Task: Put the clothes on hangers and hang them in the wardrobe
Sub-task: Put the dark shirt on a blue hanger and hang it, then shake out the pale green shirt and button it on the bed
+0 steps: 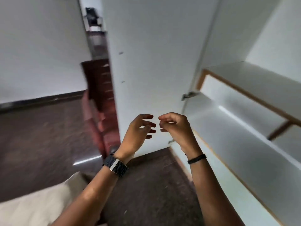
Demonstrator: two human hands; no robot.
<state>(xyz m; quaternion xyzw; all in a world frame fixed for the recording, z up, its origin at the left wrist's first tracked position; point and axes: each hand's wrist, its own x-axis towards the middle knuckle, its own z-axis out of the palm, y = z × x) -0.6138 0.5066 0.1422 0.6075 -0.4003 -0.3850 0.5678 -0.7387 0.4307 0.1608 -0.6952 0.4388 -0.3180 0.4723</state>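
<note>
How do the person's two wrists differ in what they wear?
The left wrist carries a broad black link-band watch with a silver-edged case; the right wrist has only a thin dark cord band. The left hand has its fingers spread more loosely; the right hand has them curled more. Both hands hold nothing and are raised before the open wardrobe door.

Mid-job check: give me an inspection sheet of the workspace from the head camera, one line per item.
Surface: white wardrobe shelves, bare where visible; dark floor below.
Job's things: wardrobe door stands open; no clothes or hangers seen.
Clutter: pale fabric-like surface at lower left, blurred; dark wooden drawer unit behind the door.
Grips: left hand and right hand raised close together, fingers loosely curled, holding nothing.
Cables: nothing seen.
Surroundings: white wall; watch on the left wrist, dark band on the right.
</note>
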